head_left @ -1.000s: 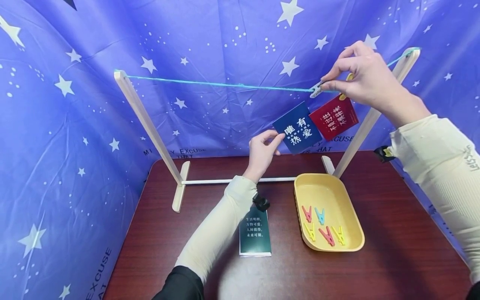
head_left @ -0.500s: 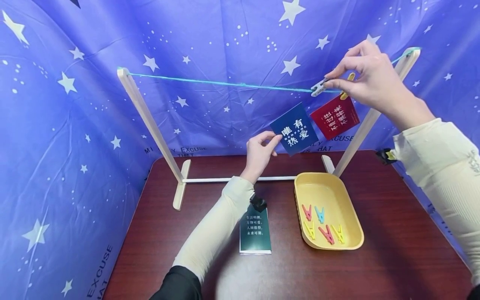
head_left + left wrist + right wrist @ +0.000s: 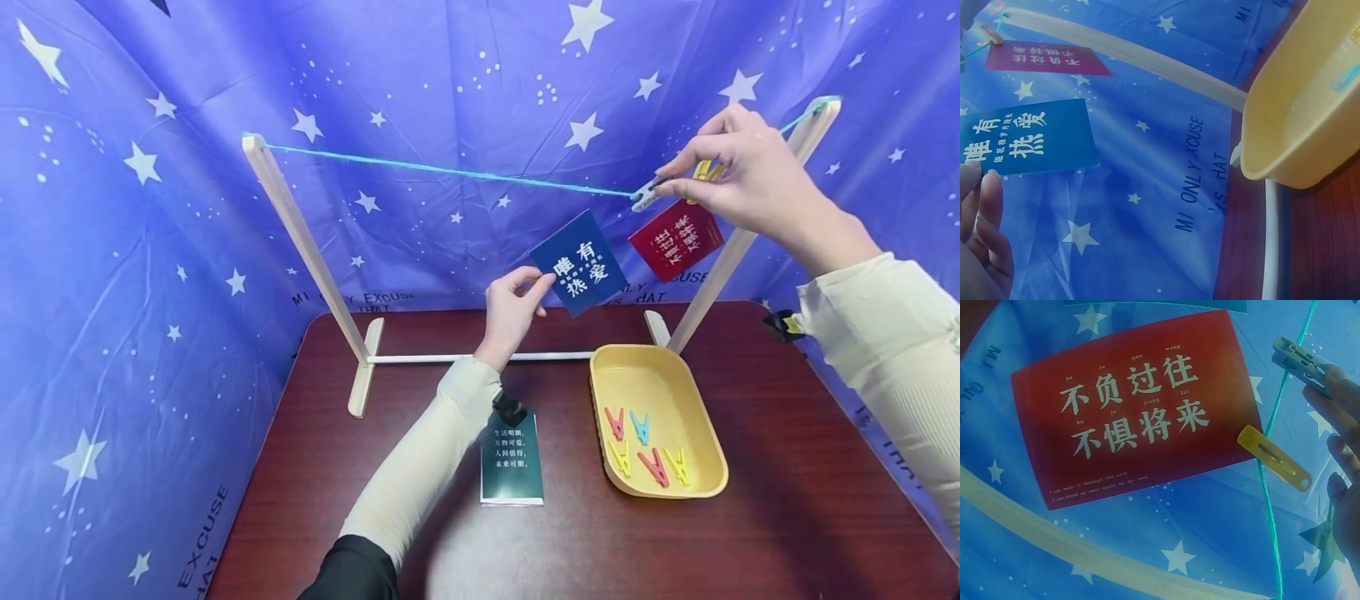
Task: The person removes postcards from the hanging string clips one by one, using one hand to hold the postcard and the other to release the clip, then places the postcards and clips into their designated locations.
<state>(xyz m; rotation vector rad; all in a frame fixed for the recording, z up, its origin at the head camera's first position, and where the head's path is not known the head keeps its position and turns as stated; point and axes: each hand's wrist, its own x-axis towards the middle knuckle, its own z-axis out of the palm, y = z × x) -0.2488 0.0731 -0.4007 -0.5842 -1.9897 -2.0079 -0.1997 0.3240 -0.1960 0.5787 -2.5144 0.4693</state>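
Observation:
My left hand (image 3: 510, 312) pinches a dark blue card (image 3: 579, 265) by its left edge, below the turquoise string (image 3: 450, 172). The card hangs tilted, apart from the string. With thumb and fingers my right hand (image 3: 750, 179) pinches a pale grey-blue clothespin (image 3: 1300, 359), whose tip is at the string. Whether the clothespin bites on the string I cannot tell. Beside it, a red card (image 3: 1135, 412) hangs from the string by a yellow clothespin (image 3: 1275, 457). In the head view my right hand partly covers that yellow clothespin.
A wooden stand carries the string between its left post (image 3: 300, 242) and right post (image 3: 723, 267). On the table (image 3: 360, 500) lies a dark green card (image 3: 512, 475). A yellow tray (image 3: 660, 375) at the right holds several clothespins in red, blue and yellow.
The left hand has drifted left and slightly down with the blue card, away from the red one. The right hand and its clothespin are lower and farther right, and the string dips there.

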